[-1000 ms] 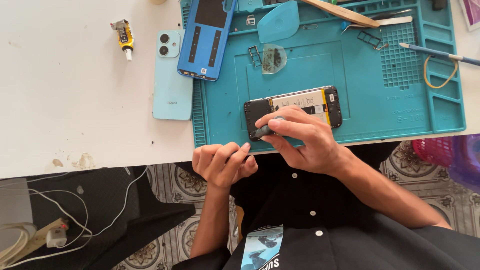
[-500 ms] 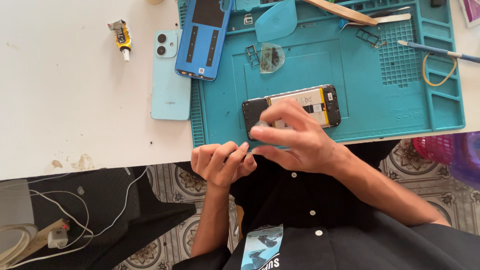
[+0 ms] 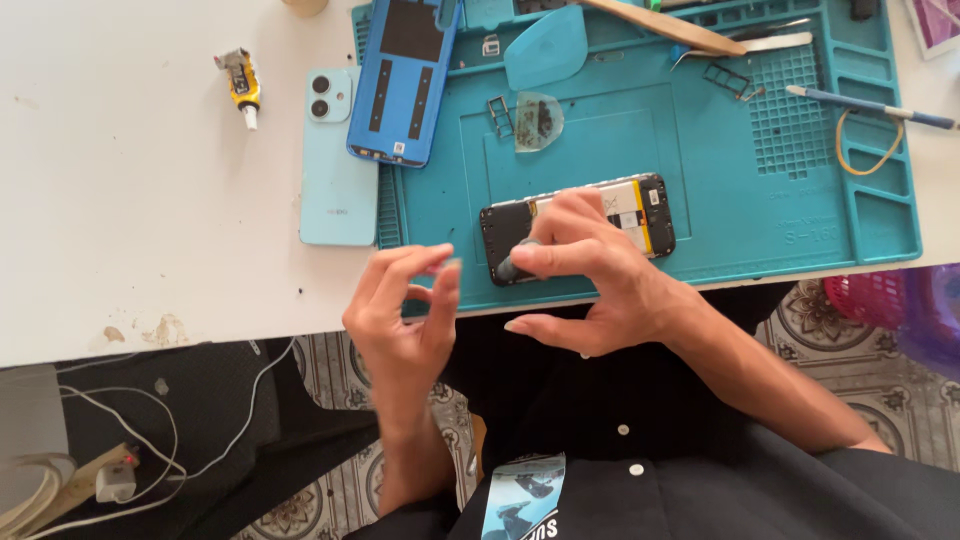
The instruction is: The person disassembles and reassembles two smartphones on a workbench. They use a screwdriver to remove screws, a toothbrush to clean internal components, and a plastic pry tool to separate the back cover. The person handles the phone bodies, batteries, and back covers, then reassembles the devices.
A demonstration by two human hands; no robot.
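Pressing a small grey tool [image 3: 508,266] onto the opened phone [image 3: 640,205], the right hand [image 3: 590,285] pinches it (best kept steady); the left hand [image 3: 405,310] hovers near, loosely curled, empty.

A phone repair bench, set up at a white desk [image 3: 120,180].

You sit over a teal repair mat [image 3: 700,170] with tool slots; an opened phone [image 3: 640,205] lies at its centre, a detached blue back cover [image 3: 405,80] at eleven o'clock, tweezers [image 3: 745,45] and a brush [image 3: 870,105] toward one o'clock.
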